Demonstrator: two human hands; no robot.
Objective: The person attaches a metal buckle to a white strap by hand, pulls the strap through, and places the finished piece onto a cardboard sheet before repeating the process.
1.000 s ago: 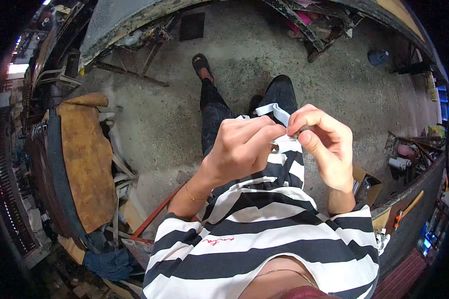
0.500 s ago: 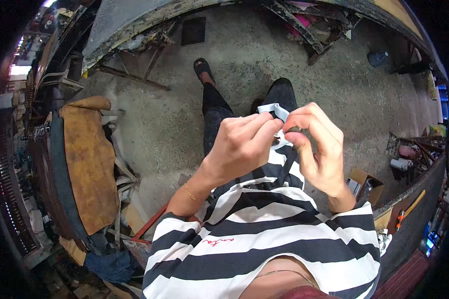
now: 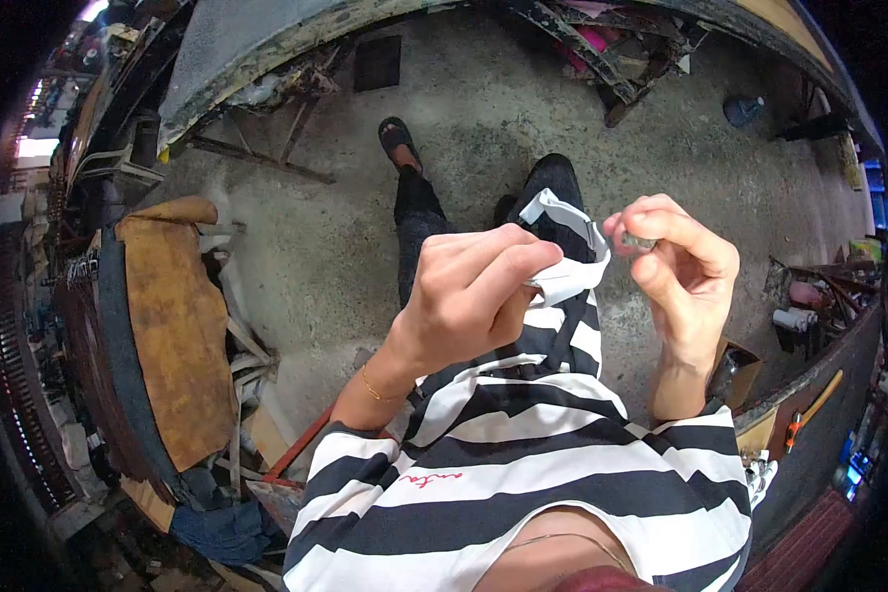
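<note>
In front of my striped apron, my left hand [image 3: 476,288] is closed on a white strap [image 3: 594,268]. The strap curls out of the fingers in an open loop, with its far end bent over near my knee. My right hand [image 3: 693,259] is to the right of the loop, apart from it. Between its thumb and fingertips it pinches a small greyish piece [image 3: 639,241], too small to name. The part of the strap inside my left hand is hidden.
A large worn-edged table [image 3: 257,59] stands ahead, with a metal trestle [image 3: 602,59] beyond. On the left a tan hide-like sheet [image 3: 175,335] lies over a bench. A blue bottle [image 3: 744,111] and a cardboard box [image 3: 735,373] are to the right.
My hands have moved apart: the right one has drawn away to the right with the small piece. More of the white strap now shows, opened into a loop from my left hand.
</note>
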